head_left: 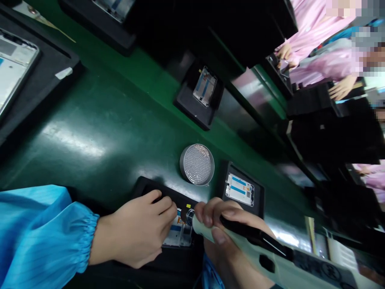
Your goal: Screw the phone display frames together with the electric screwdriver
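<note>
My left hand [141, 226], in a blue sleeve, rests with curled fingers on a black fixture tray [150, 188] that holds a phone frame [179, 235]; its fingertips pinch at the frame's edge. My right hand [219, 224] is wrapped round a pale green electric screwdriver [270, 257] whose tip points at the phone frame beside a small yellow tag [188, 206]. Just beyond stands a round metal dish of screws [197, 164].
Other black trays with phone frames lie on the green belt [99, 120]: one near right [242, 190], one farther back [203, 90], one at far left [18, 68]. People in pink coats [319, 44] work at the upper right behind dark racks.
</note>
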Available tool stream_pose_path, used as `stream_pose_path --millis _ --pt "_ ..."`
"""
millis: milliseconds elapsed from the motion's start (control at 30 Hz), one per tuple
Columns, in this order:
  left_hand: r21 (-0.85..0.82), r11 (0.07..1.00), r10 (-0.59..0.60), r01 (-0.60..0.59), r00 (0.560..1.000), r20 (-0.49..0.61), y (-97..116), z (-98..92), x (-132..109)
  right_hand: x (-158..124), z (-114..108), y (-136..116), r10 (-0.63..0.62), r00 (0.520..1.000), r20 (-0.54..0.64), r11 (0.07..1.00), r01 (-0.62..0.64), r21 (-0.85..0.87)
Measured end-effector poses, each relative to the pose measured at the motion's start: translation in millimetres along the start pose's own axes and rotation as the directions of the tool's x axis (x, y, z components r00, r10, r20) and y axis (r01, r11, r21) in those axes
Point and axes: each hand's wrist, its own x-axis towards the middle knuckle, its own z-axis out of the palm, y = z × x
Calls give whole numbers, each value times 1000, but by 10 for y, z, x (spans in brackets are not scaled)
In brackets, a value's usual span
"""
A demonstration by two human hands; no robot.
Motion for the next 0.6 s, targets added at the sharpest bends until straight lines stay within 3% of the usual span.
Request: stream_pose_path --millis 600 --pt "13 1000 -4 4 1000 19 7 -7 25 11 20 100 -22 999 40 999 21 24"
